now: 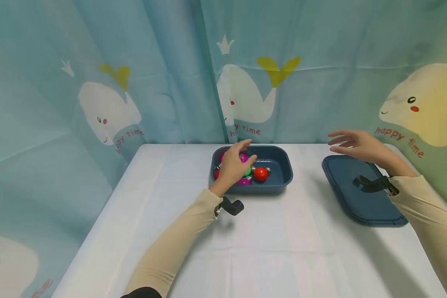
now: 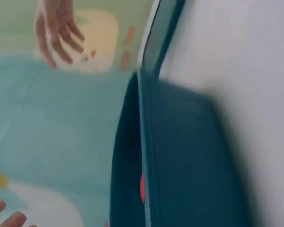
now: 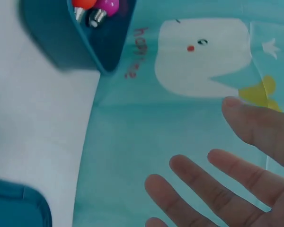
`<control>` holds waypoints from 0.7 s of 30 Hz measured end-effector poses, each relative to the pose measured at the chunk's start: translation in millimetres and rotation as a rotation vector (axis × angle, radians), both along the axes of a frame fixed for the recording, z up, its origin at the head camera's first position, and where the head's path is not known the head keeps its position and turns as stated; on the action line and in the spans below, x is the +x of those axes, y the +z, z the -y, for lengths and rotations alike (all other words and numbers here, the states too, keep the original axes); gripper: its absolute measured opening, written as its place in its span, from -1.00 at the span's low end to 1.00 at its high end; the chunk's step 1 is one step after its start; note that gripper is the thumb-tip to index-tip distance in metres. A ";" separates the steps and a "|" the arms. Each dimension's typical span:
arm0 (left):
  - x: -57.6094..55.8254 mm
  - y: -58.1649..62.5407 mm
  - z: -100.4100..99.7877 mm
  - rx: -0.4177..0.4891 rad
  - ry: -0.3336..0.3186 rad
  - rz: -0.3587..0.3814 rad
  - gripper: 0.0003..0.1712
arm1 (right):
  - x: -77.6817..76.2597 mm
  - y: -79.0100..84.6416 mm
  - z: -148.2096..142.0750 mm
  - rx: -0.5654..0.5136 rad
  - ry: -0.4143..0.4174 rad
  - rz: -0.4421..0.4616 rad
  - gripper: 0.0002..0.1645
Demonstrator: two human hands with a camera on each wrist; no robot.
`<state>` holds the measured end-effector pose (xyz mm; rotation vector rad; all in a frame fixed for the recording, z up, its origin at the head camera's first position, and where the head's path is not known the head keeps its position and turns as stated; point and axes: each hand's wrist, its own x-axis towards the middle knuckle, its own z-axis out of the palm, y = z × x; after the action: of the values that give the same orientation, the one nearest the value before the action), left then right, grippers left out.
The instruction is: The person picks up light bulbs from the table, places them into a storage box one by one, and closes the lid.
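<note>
Over the left half of a dark blue box (image 1: pixel 279 189) hovers my left hand (image 1: pixel 234 165), its fingers spread and nothing between them. Inside the box lie several small coloured light bulbs with silvery screw ends, among them a red bulb (image 1: pixel 260 174), a green bulb (image 1: pixel 247 172) and a magenta bulb (image 1: pixel 243 157). The hand hides part of them in the head view. My right hand (image 1: pixel 361 145) is raised above the far end of a dark blue lid (image 1: pixel 372 198). Loosely spread fingers (image 3: pixel 194 179) show in the right wrist view, holding nothing.
Box and lid lie apart on a white table (image 1: pixel 260 244), the lid flat at the right. Behind the table hangs a blue-green curtain (image 1: pixel 171 49) printed with whales. Each wrist wears a black strap mount (image 1: pixel 372 184).
</note>
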<state>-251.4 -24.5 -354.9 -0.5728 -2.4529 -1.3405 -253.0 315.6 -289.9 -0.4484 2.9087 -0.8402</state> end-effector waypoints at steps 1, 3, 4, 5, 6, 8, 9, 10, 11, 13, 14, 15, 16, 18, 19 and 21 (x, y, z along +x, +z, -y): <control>0.9 -0.5 -8.4 -0.005 -0.017 0.000 -0.45 | 2.3 -0.5 -5.3 0.001 -0.014 -0.005 -0.38; 2.9 -1.8 -24.9 -0.009 -0.049 0.001 -0.45 | 6.3 -2.6 -16.2 0.008 -0.039 -0.018 -0.40; 4.1 -2.3 -33.1 -0.013 -0.064 0.000 -0.45 | 8.0 -3.9 -21.6 0.006 -0.045 -0.027 -0.42; 5.6 -2.7 -41.2 -0.014 -0.077 0.004 -0.45 | 9.6 -5.4 -26.9 0.001 -0.052 -0.034 -0.43; 6.9 -3.3 -49.3 -0.021 -0.084 0.006 -0.46 | 11.1 -7.2 -32.1 -0.003 -0.061 -0.040 -0.44; 9.6 -5.0 -65.0 -0.034 -0.096 0.017 -0.46 | 14.0 -11.2 -42.6 -0.012 -0.080 -0.049 -0.46; 10.6 -5.9 -72.8 -0.040 -0.103 0.022 -0.46 | 15.4 -13.5 -47.7 -0.020 -0.092 -0.050 -0.46; 11.8 -7.0 -80.3 -0.049 -0.109 0.028 -0.46 | 16.7 -15.8 -53.0 -0.025 -0.103 -0.051 -0.46; 12.7 -8.4 -87.8 -0.058 -0.115 0.034 -0.46 | 17.8 -18.0 -58.3 -0.028 -0.114 -0.053 -0.45; 14.0 -11.8 -102.5 -0.064 -0.132 0.047 -0.45 | 19.7 -22.5 -68.9 -0.031 -0.140 -0.051 -0.43; 14.7 -13.6 -109.7 -0.062 -0.141 0.057 -0.46 | 20.6 -24.8 -73.9 -0.036 -0.150 -0.047 -0.42; 15.3 -15.5 -116.1 -0.065 -0.147 0.067 -0.46 | 21.0 -27.0 -78.4 -0.040 -0.155 -0.046 -0.41; 15.7 -17.8 -122.5 -0.068 -0.150 0.083 -0.46 | 21.4 -29.3 -82.8 -0.047 -0.162 -0.038 -0.41; 16.0 -23.0 -134.7 -0.054 -0.161 0.122 -0.46 | 22.7 -34.2 -91.0 -0.068 -0.172 -0.021 -0.40; 16.1 -25.8 -140.5 -0.052 -0.163 0.146 -0.46 | 23.2 -36.6 -94.6 -0.074 -0.174 -0.010 -0.40; 15.3 -31.9 -151.6 -0.035 -0.165 0.197 -0.46 | 24.2 -42.2 -102.1 -0.082 -0.183 0.018 -0.39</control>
<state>-236.1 127.0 -386.8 -0.6958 -2.6397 -1.4836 -228.8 417.7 -332.1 -0.1812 2.9403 -0.9844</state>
